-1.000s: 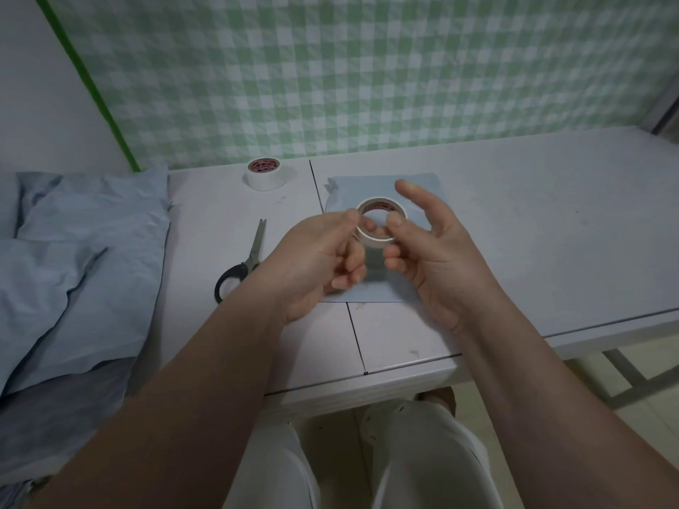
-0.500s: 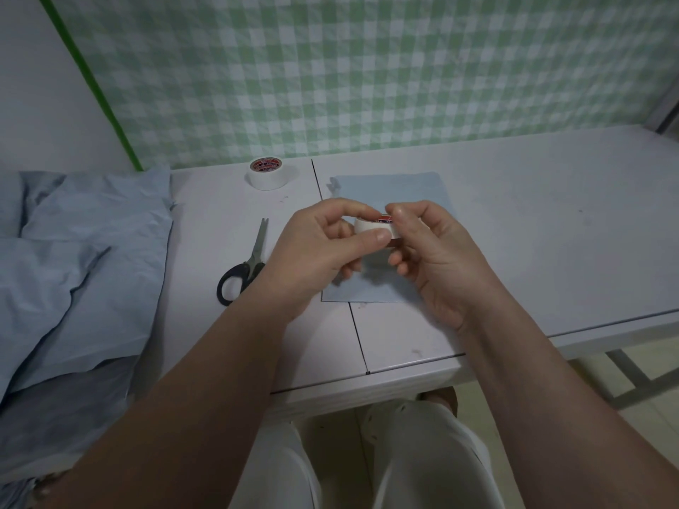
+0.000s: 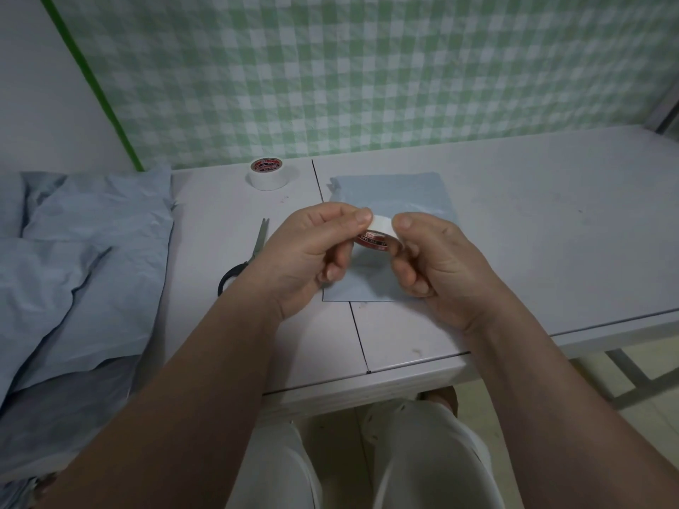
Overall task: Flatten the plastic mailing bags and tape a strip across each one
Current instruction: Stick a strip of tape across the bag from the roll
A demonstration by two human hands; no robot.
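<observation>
While white-trousered knees [image 3: 422, 453] show below the near edge of the desk [image 3: 551, 251], both forearms reach up over it and meet above its middle. The left hand [image 3: 305, 259] and the right hand [image 3: 441, 266] each keep a clenched grip on the same small tape roll [image 3: 378, 236] — thumb tips pressed on its white outer band, fingers curled beneath. The roll is held in the air, tilted so its red printed core faces the camera. Whether a tape end is lifted I cannot tell. Under and behind the hands a pale blue mailing bag [image 3: 397, 192] lies flat on the desk, its near left corner crossing the seam between two panels. Left of the hands, black-handled scissors [image 3: 246, 262] lie with blades pointing away. Further left, a rumpled pile of pale blue bags [image 3: 84, 259] lies by the desk's left edge. Beyond the scissors a second tape roll [image 3: 269, 174] sits flat near the back edge — just before the green-and-white checked wall [image 3: 367, 67].
</observation>
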